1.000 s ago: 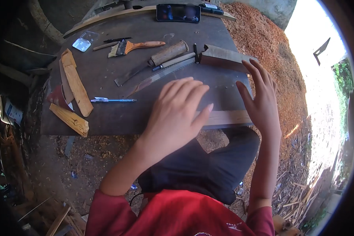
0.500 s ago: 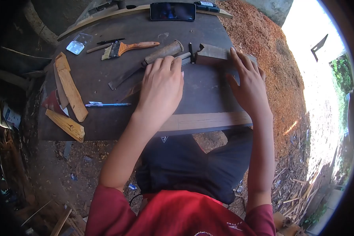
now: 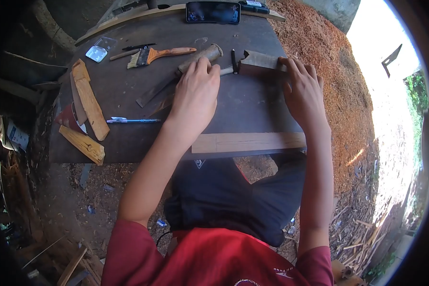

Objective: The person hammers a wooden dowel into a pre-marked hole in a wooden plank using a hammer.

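Under left hand (image 3: pixel 195 93), tools (image 3: pixel 209 52) half-hidden, right hand (image 3: pixel 304 93) overlapping block (image 3: pixel 260 63), all fingers' (image 3: pixel 203 64) grip unclear

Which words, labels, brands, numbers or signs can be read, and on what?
"BEYOND", probably: small, upside-down, on the red shirt.
Too small or blurred to read:
white label beside the smartphone;
white mark on the dark trousers;
any print on the sheet, far left.

From the person's head we look forward and steeply down, through one wide view with curved, dark edges. Nearest us, at bottom centre, is the red short-sleeved shirt (image 3: pixel 219 255); the bare left hand (image 3: pixel 198 90) and bare right hand (image 3: pixel 304 93) fall mid-frame, and the black rectangular phone (image 3: pixel 213 13) lies farther off, at top centre.
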Demonstrator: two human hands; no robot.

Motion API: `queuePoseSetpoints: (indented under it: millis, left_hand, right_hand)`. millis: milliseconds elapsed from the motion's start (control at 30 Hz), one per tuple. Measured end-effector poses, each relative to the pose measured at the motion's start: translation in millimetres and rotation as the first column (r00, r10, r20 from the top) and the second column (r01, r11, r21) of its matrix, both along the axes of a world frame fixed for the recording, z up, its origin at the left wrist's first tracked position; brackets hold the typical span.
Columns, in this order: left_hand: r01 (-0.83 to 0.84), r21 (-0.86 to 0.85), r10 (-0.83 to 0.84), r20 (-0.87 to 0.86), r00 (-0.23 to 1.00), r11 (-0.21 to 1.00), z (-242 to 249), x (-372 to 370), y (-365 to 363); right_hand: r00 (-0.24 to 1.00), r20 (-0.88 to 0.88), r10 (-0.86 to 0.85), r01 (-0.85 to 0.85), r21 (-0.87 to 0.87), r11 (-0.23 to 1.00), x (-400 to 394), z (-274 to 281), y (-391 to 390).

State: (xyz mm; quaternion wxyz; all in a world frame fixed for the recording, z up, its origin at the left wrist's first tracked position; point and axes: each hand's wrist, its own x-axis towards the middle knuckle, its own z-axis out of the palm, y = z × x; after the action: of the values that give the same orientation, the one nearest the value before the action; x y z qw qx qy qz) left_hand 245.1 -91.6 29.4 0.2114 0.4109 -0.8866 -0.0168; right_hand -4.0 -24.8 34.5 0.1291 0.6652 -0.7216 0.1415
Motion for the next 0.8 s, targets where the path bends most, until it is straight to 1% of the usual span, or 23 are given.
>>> queuePoseSetpoints:
  millis: [67,167,233,333,367,433,467,533,567,633,667,700,733,767,800]
  left_hand:
    - [-0.001,0.049,0.0,0.027,1.0,0.999,1.5,-0.8,-2.2]
    - [0.026,0.016,-0.026,0.004,1.0,1.0,1.7,0.4,-4.7]
    - [0.025,0.035,-0.025,0.013,1.0,0.999,4.4,-0.3,-8.0]
    - [0.026,0.078,-0.027,0.022,0.999,0.997,8.0,-0.6,-8.2]
    - [0.027,0.096,-0.029,0.025,0.999,0.995,8.8,-0.4,-7.5]
    - [0.07,0.074,-0.068,-0.021,0.997,0.995,9.9,0.5,-5.5]
    - [0.092,0.061,-0.09,-0.044,0.995,0.994,10.4,0.7,-4.2]
    - [0.169,-0.057,-0.174,-0.099,0.98,0.984,11.7,-0.8,1.0]
    - [0.204,-0.117,-0.218,-0.123,0.968,0.972,13.0,-1.8,5.1]
    - [0.259,-0.137,-0.282,-0.189,0.941,0.956,21.7,-4.9,21.9]
    - [0.285,-0.149,-0.313,-0.222,0.924,0.947,24.8,-7.5,29.1]
    - [0.334,-0.206,-0.377,-0.228,0.898,0.92,24.7,-10.4,33.4]
    - [0.356,-0.191,-0.395,-0.247,0.885,0.915,26.8,-13.3,40.9]
    - [0.376,-0.175,-0.411,-0.266,0.872,0.91,30.0,-15.7,51.4]
    - [0.396,-0.157,-0.426,-0.285,0.859,0.905,30.7,-18.1,61.6]
  right_hand:
    - [1.0,-0.015,-0.002,0.002,-0.008,1.0,-3.0,0.2,-2.7]
    - [0.997,-0.077,-0.005,0.001,-0.048,0.999,-8.2,-7.6,-4.4]
    - [0.993,-0.116,-0.009,0.002,-0.059,0.998,-8.8,-8.3,-5.0]
    - [0.997,-0.082,-0.006,0.003,-0.034,0.999,-9.7,-3.1,-5.3]
    - [0.996,-0.089,-0.007,0.003,-0.054,0.999,-9.9,-3.5,-5.4]
    - [0.994,-0.105,-0.013,0.003,-0.095,0.996,-9.6,-4.5,-5.2]
    - [0.995,-0.092,-0.025,0.017,-0.088,0.996,-8.2,-1.9,-3.8]
    - [0.997,-0.066,-0.05,0.045,-0.072,0.996,-2.1,8.7,0.0]
    - [0.998,-0.062,-0.018,0.012,-0.094,0.995,-3.4,10.1,1.5]
    - [0.998,-0.056,0.042,-0.049,-0.14,0.989,-9.3,11.8,5.3]
    - [0.998,-0.061,0.026,-0.036,-0.172,0.985,-10.7,16.0,8.3]
    - [0.998,-0.066,0.011,-0.024,-0.201,0.979,-10.9,23.1,14.2]
    - [0.998,-0.07,-0.002,-0.014,-0.23,0.973,-10.5,32.0,20.5]
    - [0.999,-0.035,-0.035,0.025,-0.25,0.968,-8.8,44.3,28.5]
    - [0.998,-0.052,-0.047,0.028,-0.311,0.95,-13.7,50.8,37.8]
